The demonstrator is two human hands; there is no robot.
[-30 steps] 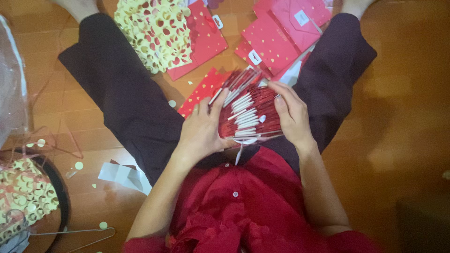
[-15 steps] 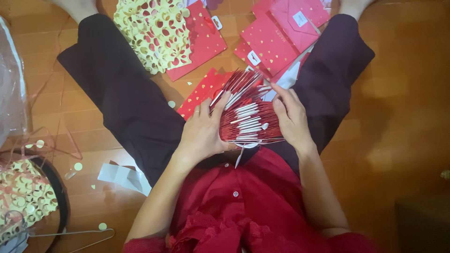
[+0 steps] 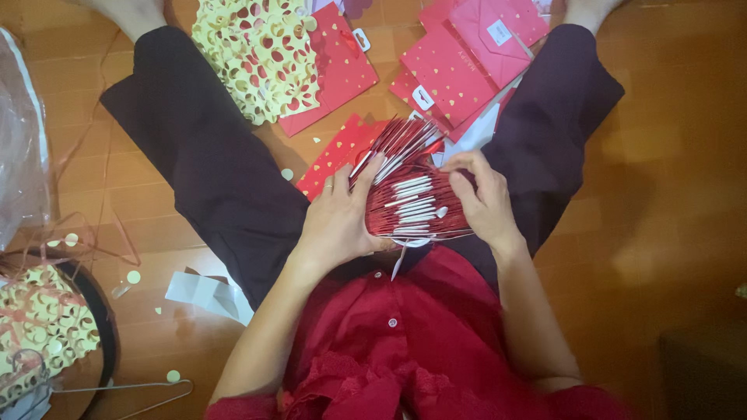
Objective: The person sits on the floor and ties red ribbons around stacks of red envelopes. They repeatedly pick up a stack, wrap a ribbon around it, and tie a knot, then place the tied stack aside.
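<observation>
My left hand (image 3: 338,218) cups the near side of a fanned bundle of folded red paper envelopes with white tabs (image 3: 408,198), fingers pressed flat against it, while my right hand (image 3: 486,201) pinches the folds on the far side — the bundle sits at frame centre, over my lap. It looks largely gathered. Loose red gold-dotted envelopes (image 3: 451,66) wait at the upper right — a punched yellow paper sheet (image 3: 253,54) lies upper left.
</observation>
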